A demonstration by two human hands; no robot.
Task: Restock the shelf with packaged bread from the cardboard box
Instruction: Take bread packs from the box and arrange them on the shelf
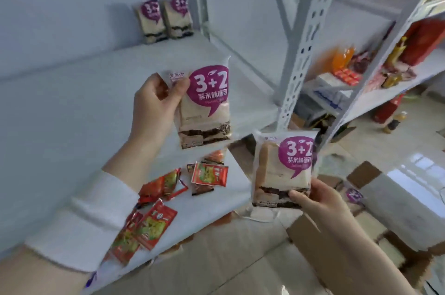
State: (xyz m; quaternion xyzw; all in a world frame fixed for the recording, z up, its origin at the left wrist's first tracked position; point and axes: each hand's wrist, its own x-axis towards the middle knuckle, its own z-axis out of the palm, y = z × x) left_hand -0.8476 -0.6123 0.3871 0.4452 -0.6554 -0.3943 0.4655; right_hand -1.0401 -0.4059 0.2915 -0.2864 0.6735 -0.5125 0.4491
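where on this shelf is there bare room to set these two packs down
The shelf is bare left of the two standing packs at the back and from them forward to the red sachets. The front edge is crowded with sachets, so set the held packs further back.

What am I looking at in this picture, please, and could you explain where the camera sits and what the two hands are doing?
There is no machine here: a person wears one wide-angle camera on the head, looking down at their own hands. The left hand grips the top corner of one bread pack above the white shelf. The right hand holds a second bread pack by its bottom edge. Two matching packs stand upright at the back of the shelf, and red snack sachets lie loose near its front edge. The open cardboard box is at the lower right.
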